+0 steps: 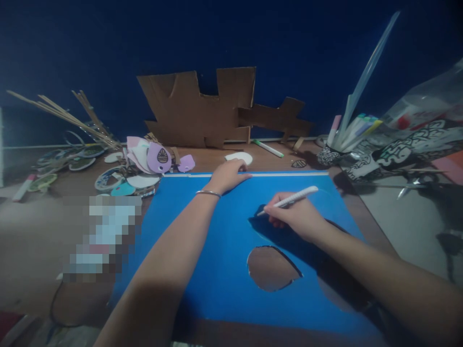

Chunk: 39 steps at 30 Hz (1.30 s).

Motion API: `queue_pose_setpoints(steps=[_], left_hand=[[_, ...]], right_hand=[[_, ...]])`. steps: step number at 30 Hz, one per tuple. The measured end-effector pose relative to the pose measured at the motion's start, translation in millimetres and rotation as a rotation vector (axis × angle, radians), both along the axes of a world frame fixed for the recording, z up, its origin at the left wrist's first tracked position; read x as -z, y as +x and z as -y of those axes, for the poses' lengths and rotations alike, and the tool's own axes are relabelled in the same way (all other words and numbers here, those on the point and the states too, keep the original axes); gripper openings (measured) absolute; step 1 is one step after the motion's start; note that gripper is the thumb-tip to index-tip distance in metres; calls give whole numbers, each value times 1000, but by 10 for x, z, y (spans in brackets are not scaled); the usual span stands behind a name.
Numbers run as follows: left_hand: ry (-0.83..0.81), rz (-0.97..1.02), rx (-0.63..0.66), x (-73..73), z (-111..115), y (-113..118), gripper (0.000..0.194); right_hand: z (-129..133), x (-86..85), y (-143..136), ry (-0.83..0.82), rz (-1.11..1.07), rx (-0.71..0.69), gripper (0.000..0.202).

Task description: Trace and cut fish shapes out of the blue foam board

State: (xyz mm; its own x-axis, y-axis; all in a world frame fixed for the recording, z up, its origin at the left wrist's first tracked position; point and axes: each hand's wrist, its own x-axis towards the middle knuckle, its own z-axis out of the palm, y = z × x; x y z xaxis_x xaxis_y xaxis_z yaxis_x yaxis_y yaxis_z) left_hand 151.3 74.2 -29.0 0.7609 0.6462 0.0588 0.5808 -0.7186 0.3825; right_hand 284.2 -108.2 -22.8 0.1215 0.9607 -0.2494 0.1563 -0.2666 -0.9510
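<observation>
Right hand (294, 214) clamped round a white pen-shaped tool (304, 193) over a blue sheet (217, 270) on the bench (206, 156).
Nearest, a teardrop-shaped hole (273, 270) pierces the sheet; beyond it the tool's tip points down and left at the blue surface, and the left hand (228, 176) rests at the far edge, thumb apart from its bent fingers. Farther lie a white cutout (240, 157) and a green-and-white marker (268, 148), then upright brown cardboard (202, 111).

Blue sheet (220, 260): smooth, matt, paper-like. White pen-shaped tool (296, 195): plastic-looking. Bracelet (208, 193): glossy metal. Cardboard (191, 113): matt.
</observation>
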Motion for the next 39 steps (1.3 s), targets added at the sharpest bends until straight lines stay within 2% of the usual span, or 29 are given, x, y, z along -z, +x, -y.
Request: queue_pose_setpoints(steps=[12, 39], left_hand=[[4, -3, 3, -21, 11, -2, 28], [0, 16, 1, 18, -14, 4, 28]], right_hand=[[-19, -35, 16, -45, 14, 12, 19], [-44, -35, 61, -10, 49, -3, 23]])
